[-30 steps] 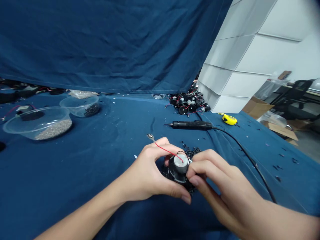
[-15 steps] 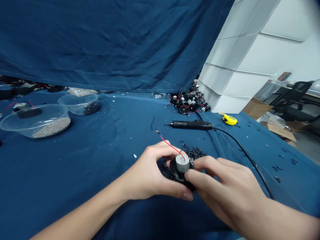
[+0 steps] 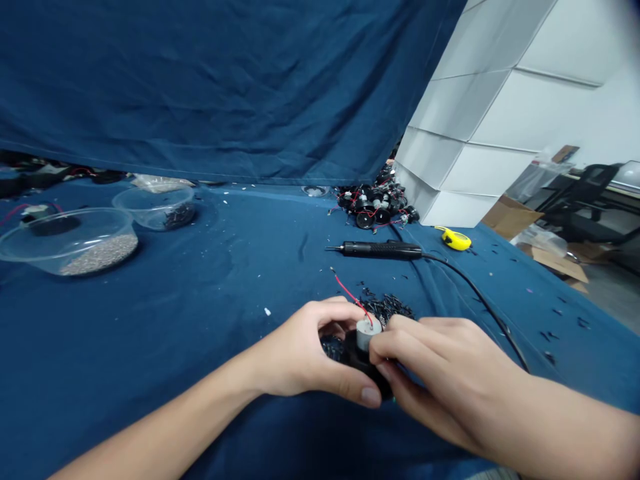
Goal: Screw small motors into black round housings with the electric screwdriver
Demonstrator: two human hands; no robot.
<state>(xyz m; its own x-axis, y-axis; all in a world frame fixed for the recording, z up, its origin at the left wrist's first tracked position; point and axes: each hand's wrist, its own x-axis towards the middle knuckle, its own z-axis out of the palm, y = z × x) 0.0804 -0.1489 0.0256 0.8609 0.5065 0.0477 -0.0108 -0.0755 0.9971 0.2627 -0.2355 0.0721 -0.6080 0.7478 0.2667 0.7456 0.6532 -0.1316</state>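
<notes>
Centrally, lower frame: one grey motor (image 3: 367, 338) on a black housing (image 3: 357, 359); left hand (image 3: 306, 350) curved around the housing, seemingly for steadiness; right hand (image 3: 440, 360) bunched against the motor, any contents hidden; loose black screws (image 3: 387, 308) just beyond, presumably for reach.

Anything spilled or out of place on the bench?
Yes: small black screw-like pieces lie strewn over the blue cloth at right, apart from the dark heap near the right hand. They look stray, possibly spilled. No obvious damage.
</notes>
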